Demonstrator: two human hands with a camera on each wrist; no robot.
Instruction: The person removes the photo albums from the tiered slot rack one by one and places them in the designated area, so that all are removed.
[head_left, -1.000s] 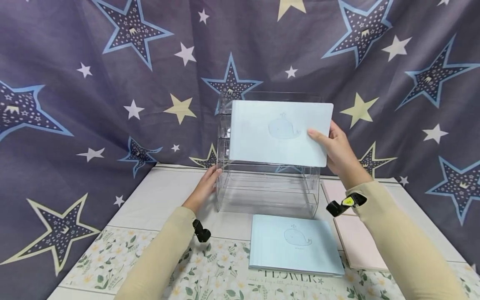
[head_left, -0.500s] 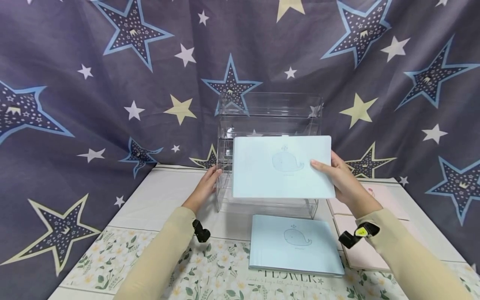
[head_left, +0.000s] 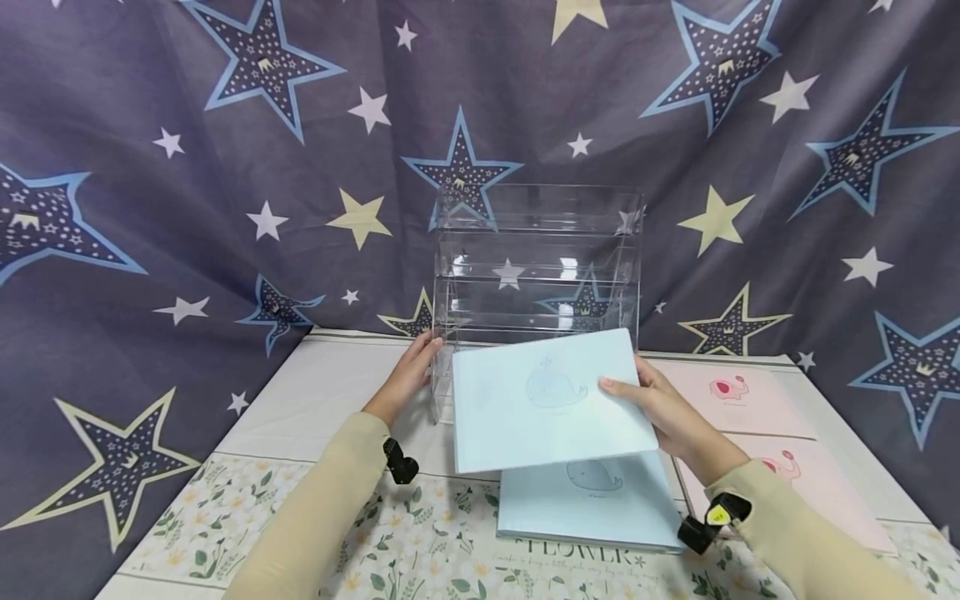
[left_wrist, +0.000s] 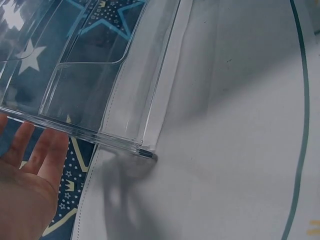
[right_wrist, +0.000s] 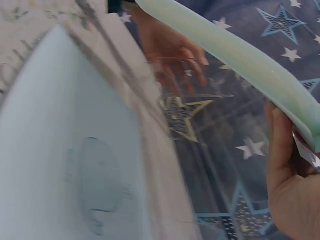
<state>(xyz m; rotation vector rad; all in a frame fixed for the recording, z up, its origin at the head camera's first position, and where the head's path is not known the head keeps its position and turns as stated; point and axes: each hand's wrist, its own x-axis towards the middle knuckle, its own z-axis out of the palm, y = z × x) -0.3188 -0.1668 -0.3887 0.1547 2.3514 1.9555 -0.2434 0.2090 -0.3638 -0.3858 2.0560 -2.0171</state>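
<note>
A light blue notebook [head_left: 517, 429] with a whale drawing is in my right hand [head_left: 671, 417], thumb on its cover and fingers behind its right edge. It hangs tilted in front of the clear acrylic rack [head_left: 536, 280], partly overlapping a second blue whale notebook [head_left: 592, 510] lying on the table. In the right wrist view, the held notebook [right_wrist: 235, 55] bends slightly above the lying one [right_wrist: 45, 165]. My left hand [head_left: 408, 373] touches the rack's left side; the left wrist view has its straight fingers [left_wrist: 52, 155] along the rack's edge [left_wrist: 95, 134].
Two pink elephant notebooks [head_left: 750, 396] lie on the right of the table, one nearer [head_left: 817, 500] than the other. A floral printed cloth [head_left: 397, 533] covers the table's front. Behind the rack hangs a dark star-patterned curtain [head_left: 225, 192].
My right hand has brought the blue notebook down from the rack's upper tiers to low before it, tilting it over the lying notebook. The left hand stays at the rack's side.
</note>
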